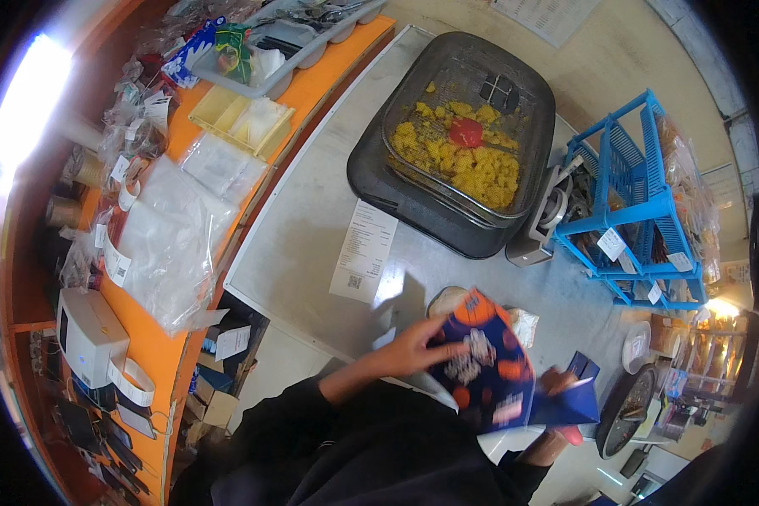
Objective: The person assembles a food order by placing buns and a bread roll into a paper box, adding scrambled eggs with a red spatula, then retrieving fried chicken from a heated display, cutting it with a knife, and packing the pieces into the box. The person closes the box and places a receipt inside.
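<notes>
A dark blue paper package (481,367) with orange spots and white print is held between both my hands, close in front of my body. My left hand (417,347) grips its left edge, with fingers laid across the printed face. My right hand (555,384) is at its right side, partly hidden behind a plain dark blue flap (569,403) that it holds. Just beyond the package, a round pale item (447,300) and a whitish wrapped item (524,325) lie on the metal table (312,253), both partly covered.
A black tray (367,173) with a mesh-covered basket of yellow food pieces (481,173) stands at the back. A printed receipt (363,250) lies before it. Blue plastic racks (641,202) stand right. An orange shelf (173,354) with plastic bags (173,244) and a white printer (91,341) runs left.
</notes>
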Demonstrator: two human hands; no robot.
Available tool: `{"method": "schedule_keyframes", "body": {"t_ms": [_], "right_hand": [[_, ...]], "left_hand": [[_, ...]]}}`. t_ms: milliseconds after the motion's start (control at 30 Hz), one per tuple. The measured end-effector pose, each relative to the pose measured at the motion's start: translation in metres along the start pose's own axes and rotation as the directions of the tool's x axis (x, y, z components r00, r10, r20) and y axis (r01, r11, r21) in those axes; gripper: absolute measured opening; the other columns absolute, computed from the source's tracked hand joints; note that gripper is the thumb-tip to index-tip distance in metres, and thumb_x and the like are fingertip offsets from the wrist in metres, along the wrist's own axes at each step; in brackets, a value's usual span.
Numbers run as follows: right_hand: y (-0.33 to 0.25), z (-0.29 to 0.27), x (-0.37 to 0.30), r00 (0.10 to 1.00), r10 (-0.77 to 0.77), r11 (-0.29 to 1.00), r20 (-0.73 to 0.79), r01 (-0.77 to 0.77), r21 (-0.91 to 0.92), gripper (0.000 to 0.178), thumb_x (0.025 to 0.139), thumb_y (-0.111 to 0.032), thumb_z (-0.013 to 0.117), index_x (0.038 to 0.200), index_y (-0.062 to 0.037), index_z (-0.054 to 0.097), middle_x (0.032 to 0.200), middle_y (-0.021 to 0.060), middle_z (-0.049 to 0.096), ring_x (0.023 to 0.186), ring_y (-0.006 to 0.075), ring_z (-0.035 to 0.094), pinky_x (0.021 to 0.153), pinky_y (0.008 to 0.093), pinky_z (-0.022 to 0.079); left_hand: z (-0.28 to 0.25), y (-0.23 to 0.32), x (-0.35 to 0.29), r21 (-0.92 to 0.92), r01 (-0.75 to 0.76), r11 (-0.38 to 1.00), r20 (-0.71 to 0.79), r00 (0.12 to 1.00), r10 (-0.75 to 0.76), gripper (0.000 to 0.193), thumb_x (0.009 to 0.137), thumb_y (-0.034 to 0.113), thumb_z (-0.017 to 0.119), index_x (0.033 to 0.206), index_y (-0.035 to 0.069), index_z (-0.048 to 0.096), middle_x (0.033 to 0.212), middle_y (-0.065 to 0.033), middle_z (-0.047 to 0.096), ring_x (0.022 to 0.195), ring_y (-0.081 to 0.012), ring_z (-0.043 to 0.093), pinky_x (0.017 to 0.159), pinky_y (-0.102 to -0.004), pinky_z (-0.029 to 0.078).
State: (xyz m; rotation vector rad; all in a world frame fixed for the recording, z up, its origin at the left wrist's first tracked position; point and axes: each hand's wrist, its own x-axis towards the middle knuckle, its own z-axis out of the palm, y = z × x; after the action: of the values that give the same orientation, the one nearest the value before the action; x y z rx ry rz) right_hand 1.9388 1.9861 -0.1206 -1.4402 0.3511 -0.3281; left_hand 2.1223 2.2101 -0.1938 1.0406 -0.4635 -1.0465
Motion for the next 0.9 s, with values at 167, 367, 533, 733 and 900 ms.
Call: {"method": "schedule_keyframes", "body": {"t_ms": [167,367,533,733,900], "right_hand": [[-0.015,0.036,-0.001,0.967,-0.232,0.761,0.109,0.250,-0.598,0.075,0.031,-0.060,0.084,0.075,-0.0074,0.055,0.072,0.0024,0.045,0.074,0.0200,0.045,0.069,0.0324,0.038],[0.020,0.101,-0.004,0.863,0.105,0.475,0.493,0.392,-0.788,0.052,0.049,-0.033,0.081,0.096,-0.0171,0.065,0.080,-0.0030,0.060,0.080,0.0205,0.052,0.073,0.0324,0.043],[0.066,0.128,-0.001,0.457,0.148,-0.055,0.877,0.889,-0.454,0.041,0.074,-0.027,0.066,0.114,-0.0282,0.059,0.086,-0.0042,0.054,0.088,0.0121,0.051,0.080,0.0292,0.041],[0.088,0.106,0.016,0.338,-0.223,-0.084,0.914,0.928,-0.364,0.049,0.077,-0.021,0.065,0.124,-0.0292,0.052,0.119,0.0018,0.050,0.103,0.0135,0.047,0.088,0.0353,0.037],[0.123,0.086,0.048,0.817,-0.352,0.031,0.458,0.499,-0.866,0.064,0.066,-0.020,0.078,0.125,-0.0190,0.053,0.131,0.0139,0.044,0.115,0.0334,0.045,0.096,0.0483,0.038]], "left_hand": [[-0.003,0.003,-0.013,0.546,-0.173,0.820,-0.181,0.931,0.317,0.057,0.091,0.020,0.058,0.139,0.004,0.032,0.138,-0.0175,0.037,0.127,-0.0293,0.039,0.108,-0.0370,0.026],[0.012,0.036,-0.069,0.302,0.097,0.948,-0.174,0.984,-0.045,0.068,0.089,0.023,0.062,0.142,0.005,0.023,0.136,-0.0187,0.038,0.124,-0.0289,0.042,0.101,-0.0361,0.036],[-0.024,-0.071,-0.083,0.207,0.221,0.953,-0.319,0.936,-0.148,0.076,0.085,0.020,0.067,0.141,0.004,0.018,0.131,-0.0153,0.043,0.117,-0.0234,0.047,0.095,-0.0332,0.041],[-0.044,-0.092,-0.126,0.075,0.290,0.954,-0.555,0.807,-0.202,0.069,0.091,0.019,0.051,0.141,-0.006,0.009,0.132,-0.0216,0.039,0.123,-0.0263,0.040,0.100,-0.0343,0.035],[-0.064,-0.129,-0.175,0.322,0.418,0.850,-0.837,0.544,0.049,0.065,0.091,0.020,0.042,0.141,-0.007,0.010,0.123,-0.0309,0.047,0.113,-0.0341,0.050,0.095,-0.0371,0.039]]}}
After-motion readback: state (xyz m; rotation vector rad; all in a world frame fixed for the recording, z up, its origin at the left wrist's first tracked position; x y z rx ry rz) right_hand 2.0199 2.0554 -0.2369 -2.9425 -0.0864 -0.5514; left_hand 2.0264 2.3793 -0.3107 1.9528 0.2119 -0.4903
